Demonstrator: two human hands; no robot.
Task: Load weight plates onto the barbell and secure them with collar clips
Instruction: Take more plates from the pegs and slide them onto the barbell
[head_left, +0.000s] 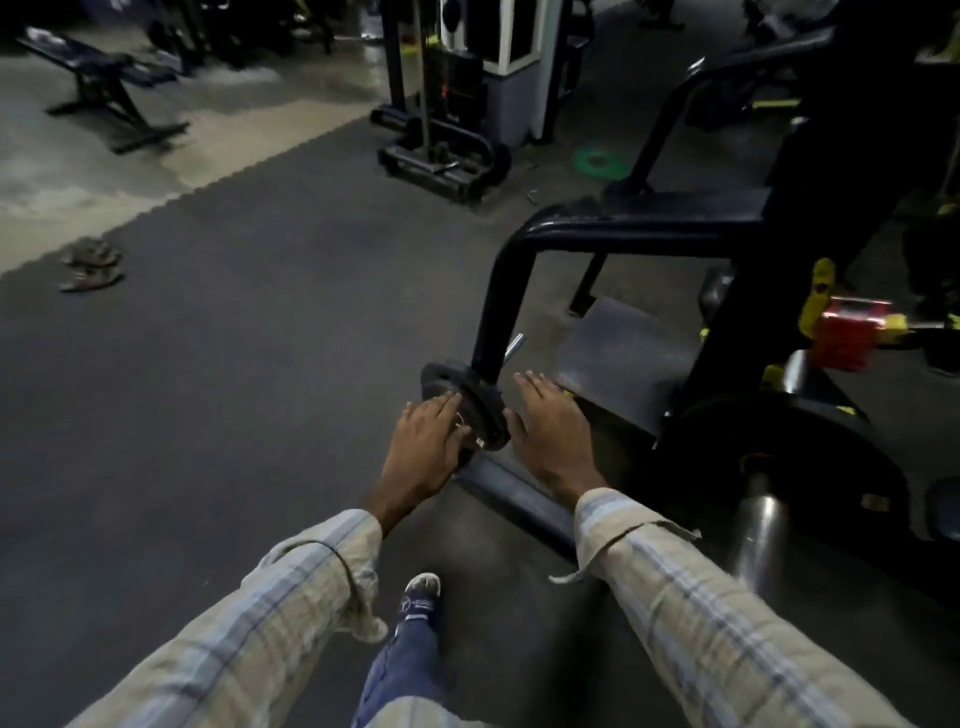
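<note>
The left hand (423, 441) lies flat on the small plate (464, 402), fingers spread, no closed grip; the right hand (550, 421) rests open just beside its far edge; lifted like this, the plate may slip and drop onto the floor (234, 364) or catch fingers against the frame (498, 291) behind it.

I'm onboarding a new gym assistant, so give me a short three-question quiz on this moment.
1. True or false: both hands are at the small black plate.
2. Which item sits on the far floor beside the cable machine base: A) green plate B) kettlebell C) rope?
3. Fill in: the red block hangs on the machine to the person's ____.

Key: 1 true, with the left hand on the plate's face and the right hand at its edge; 2 A; 3 right.
</note>
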